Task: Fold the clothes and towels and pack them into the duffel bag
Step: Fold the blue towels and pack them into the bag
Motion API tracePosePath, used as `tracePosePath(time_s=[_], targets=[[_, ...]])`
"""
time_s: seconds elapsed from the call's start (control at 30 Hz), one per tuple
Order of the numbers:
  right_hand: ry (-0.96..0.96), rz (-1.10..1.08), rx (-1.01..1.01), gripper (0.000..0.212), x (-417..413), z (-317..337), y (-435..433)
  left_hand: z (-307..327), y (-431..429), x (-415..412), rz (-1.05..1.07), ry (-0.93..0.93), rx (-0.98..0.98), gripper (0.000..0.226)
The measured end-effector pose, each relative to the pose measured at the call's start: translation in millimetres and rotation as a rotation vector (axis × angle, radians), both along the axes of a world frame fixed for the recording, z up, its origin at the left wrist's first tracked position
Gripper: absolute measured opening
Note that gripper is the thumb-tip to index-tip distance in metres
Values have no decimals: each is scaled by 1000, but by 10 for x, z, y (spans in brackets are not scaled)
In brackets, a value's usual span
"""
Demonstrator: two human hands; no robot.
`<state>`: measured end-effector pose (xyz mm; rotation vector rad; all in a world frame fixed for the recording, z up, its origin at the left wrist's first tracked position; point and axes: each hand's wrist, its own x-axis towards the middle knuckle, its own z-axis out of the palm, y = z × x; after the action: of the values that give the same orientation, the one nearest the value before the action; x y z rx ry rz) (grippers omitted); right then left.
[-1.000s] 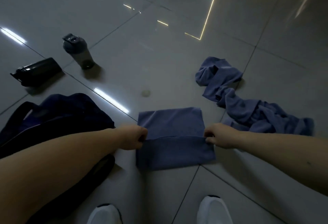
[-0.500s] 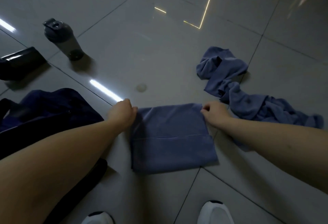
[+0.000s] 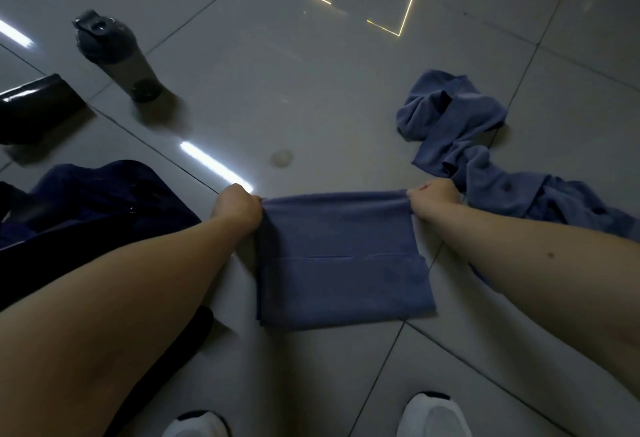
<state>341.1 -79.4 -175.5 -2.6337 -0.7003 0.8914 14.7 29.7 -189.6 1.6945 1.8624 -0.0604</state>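
A folded blue towel (image 3: 341,263) lies on the grey tiled floor in front of me. My left hand (image 3: 237,208) pinches its far left corner and my right hand (image 3: 433,199) pinches its far right corner, and the far edge is lifted off the floor between them. A seam line runs across the towel's middle. The dark navy duffel bag (image 3: 86,208) lies at the left, partly hidden under my left forearm. A crumpled blue cloth (image 3: 478,152) lies in a heap at the right.
A grey shaker bottle (image 3: 117,55) stands at the back left beside a black object (image 3: 34,107) lying on the floor. My two white shoes (image 3: 433,416) show at the bottom edge. Bright light strips reflect off the glossy tiles.
Both hands moved from the towel's middle fold to its far corners, gripped them, and raised the far edge off the floor.
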Motion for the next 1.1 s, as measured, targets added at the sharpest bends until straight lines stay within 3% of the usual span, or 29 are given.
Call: tracePosePath(time_s=[0.2, 0.33, 0.43, 0.5, 0.63, 0.77, 0.9, 1.03, 1.1], targets=[[-15, 133, 168, 36, -89, 102, -160, 150, -125, -33, -13, -50, 163, 24], [-60, 619, 178, 7, -148, 269, -545, 388, -546, -13, -488, -32, 190, 21], [-132, 983, 61, 24, -147, 272, -814, 442, -787, -50, -781, 106, 138, 35], [-231, 1093, -33, 30, -138, 278, -889, 421, -849, -87, -872, 178, 124, 42], [-279, 1067, -144, 39, -172, 245, -916, 349, -922, -127, -932, 209, 122, 46], [-257, 1053, -176, 24, -221, 266, -926, 368, -949, -141, -1002, 172, 165, 35], [32, 956, -117, 28, -198, 355, -979, 466, -966, -213, -918, 8, 13, 13], [260, 937, -118, 12, -134, 586, -961, 695, -904, -317, -856, -91, -52, 18], [351, 871, -111, 18, -114, 746, -917, 845, -850, -337, -840, -140, -68, 15]])
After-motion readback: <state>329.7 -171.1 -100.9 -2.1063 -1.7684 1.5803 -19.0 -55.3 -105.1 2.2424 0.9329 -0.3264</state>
